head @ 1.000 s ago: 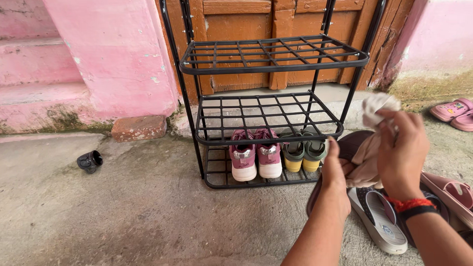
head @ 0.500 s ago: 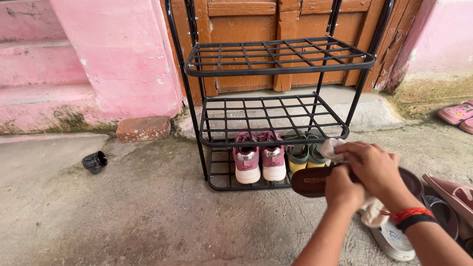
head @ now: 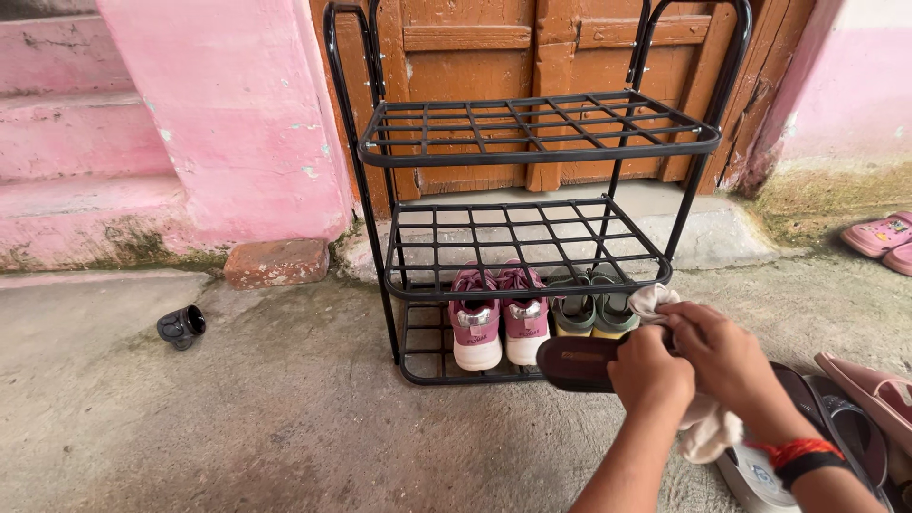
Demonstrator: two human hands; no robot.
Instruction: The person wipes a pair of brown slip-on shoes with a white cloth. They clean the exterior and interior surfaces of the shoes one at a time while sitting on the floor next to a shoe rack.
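Sandal [head: 576, 363], dark brown, sits in front of the rack's bottom shelf, toe pointing left, held level off the floor. Your left hand [head: 651, 375] is clenched round its near end, gripping from above so the sole stays steady. Your right hand [head: 724, 356] grasps a pale cloth [head: 708, 427]; one bit of it pokes out at the far side by the fingers, the rest hangs below the wrist, so the cloth looks pressed against the sandal's upper face w/ the hand's weight behind it.

Rack [head: 532, 142] is black wire, 3 tiers, standing against a wooden door [head: 532, 57]; top & middle shelves bare. Bottom shelf carries pink-and-white sneakers [head: 496, 318] on the left and green sandals [head: 593, 306] right beside them, heels toward you, lined up.

More slippers [head: 850, 418] lie on the concrete by your right arm, partly hidden under it. Pink slippers [head: 883, 237] rest far right near the wall. Small black object [head: 180, 326] lies alone at left, well apart from the rack; can't tell what it is.
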